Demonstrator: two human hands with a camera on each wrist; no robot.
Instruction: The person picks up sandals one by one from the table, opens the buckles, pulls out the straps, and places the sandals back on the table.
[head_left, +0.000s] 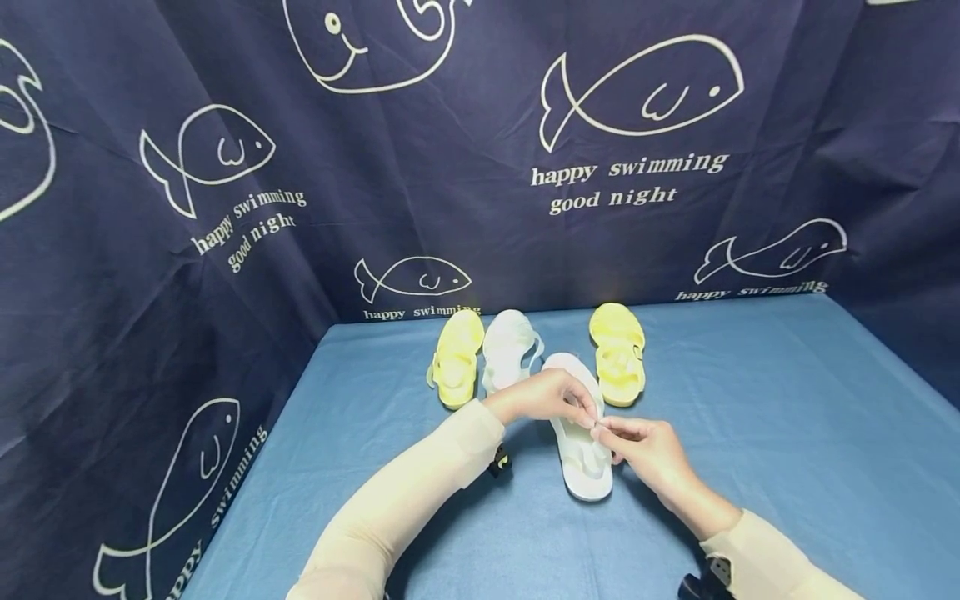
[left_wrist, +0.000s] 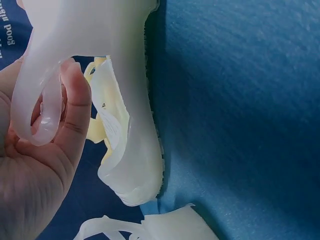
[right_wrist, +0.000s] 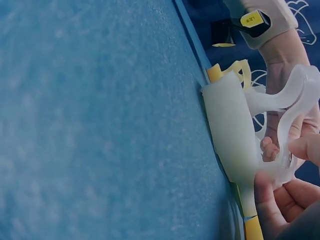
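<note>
On the blue counter, the white sandal points away from you, angled left; your left hand reaches over it, right hand sits beside its right edge, both pinching its strap.

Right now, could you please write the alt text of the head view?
A person's left hand and right hand hold the strap of a white sandal on a blue table. Nearby lie a pale sandal and two yellow sandals; dark fish-print fabric hangs beyond.

There are two white sandals, two yellow sandals and one blue table.
</note>
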